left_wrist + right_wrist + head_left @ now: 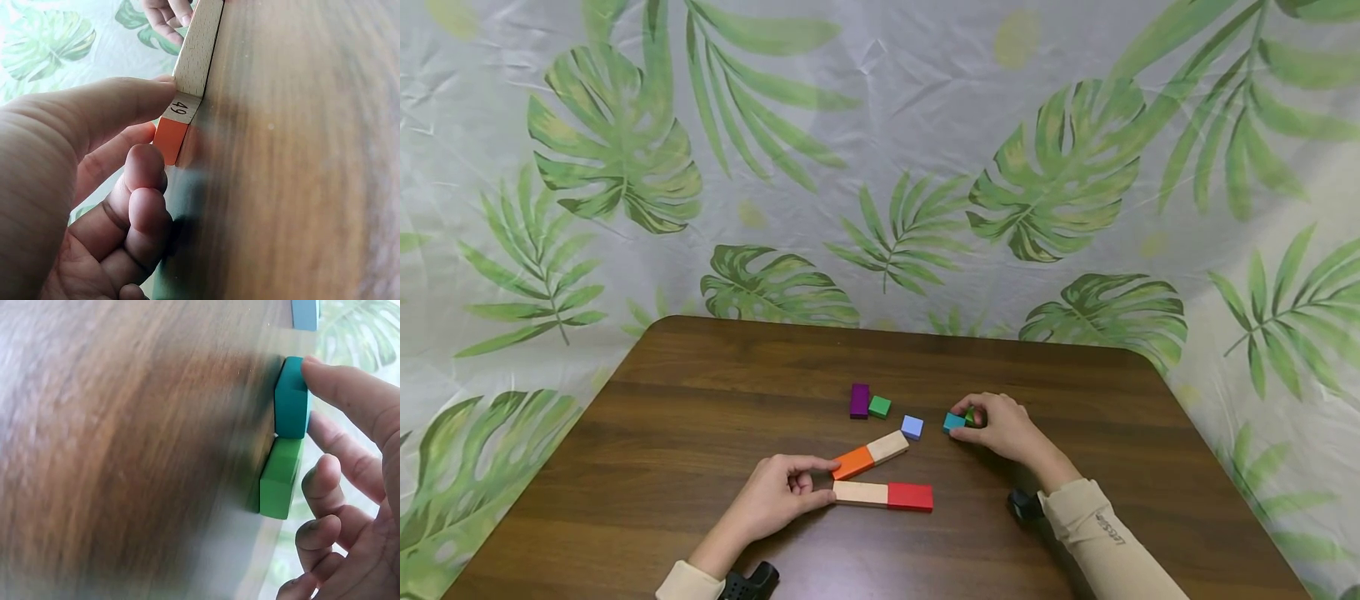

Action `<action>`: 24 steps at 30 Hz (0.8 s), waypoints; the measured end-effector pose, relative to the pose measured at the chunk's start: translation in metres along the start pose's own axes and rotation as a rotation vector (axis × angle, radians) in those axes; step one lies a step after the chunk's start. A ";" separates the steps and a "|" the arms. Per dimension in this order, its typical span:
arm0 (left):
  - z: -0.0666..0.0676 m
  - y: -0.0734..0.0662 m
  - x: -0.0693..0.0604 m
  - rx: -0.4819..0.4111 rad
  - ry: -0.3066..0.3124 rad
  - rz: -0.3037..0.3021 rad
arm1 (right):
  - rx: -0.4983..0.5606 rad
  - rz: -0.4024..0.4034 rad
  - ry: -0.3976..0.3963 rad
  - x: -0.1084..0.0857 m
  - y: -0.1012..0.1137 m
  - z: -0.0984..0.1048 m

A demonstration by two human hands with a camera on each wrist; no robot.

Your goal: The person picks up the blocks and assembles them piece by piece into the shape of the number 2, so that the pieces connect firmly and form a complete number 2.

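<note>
In the head view, my left hand [778, 496] has its index finger on the orange block [853, 463] and its thumb at the left end of a plain wooden block [861, 494]. A number, 49, marks the wooden end [179, 108] in the left wrist view. With thumb and index finger, my right hand [1000, 425] pinches a teal block [292, 400]. Against the teal one lies a green block [279, 481], partly hidden by the hand in the head view. The right hand's other fingers are curled and hold nothing.
Another plain wooden block [888, 447] continues the orange one at a slant. A red block [910, 497] extends the lower row. Farther back lie purple [859, 402], green [880, 407] and light blue [912, 427] blocks. A leaf-patterned cloth [910, 125] hangs behind the brown table [760, 358].
</note>
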State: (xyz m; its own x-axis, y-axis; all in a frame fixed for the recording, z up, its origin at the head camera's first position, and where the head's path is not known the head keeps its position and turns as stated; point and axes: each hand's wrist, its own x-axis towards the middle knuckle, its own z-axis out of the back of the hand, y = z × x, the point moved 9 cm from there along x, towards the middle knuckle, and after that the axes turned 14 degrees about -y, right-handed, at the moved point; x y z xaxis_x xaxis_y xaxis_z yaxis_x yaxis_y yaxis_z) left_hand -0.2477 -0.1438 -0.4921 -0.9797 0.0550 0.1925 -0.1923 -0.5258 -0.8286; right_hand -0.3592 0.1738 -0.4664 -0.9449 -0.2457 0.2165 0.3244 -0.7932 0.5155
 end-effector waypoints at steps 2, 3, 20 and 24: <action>0.000 0.000 0.000 0.002 -0.002 -0.005 | -0.011 -0.011 0.000 0.000 -0.001 0.001; 0.000 0.000 0.000 0.004 -0.003 -0.007 | -0.017 -0.015 0.001 0.000 -0.002 0.001; -0.001 0.001 0.000 0.001 0.001 0.003 | -0.013 -0.018 -0.021 0.006 -0.002 0.003; 0.000 0.001 -0.001 0.004 -0.001 0.001 | 0.018 -0.013 -0.021 0.011 0.002 0.004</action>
State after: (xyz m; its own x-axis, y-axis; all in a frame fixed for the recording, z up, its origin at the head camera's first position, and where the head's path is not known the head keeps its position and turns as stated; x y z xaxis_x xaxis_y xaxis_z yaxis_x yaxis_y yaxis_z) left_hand -0.2473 -0.1441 -0.4934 -0.9799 0.0534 0.1923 -0.1911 -0.5289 -0.8269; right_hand -0.3692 0.1720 -0.4596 -0.9478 -0.2234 0.2274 0.3131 -0.7862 0.5327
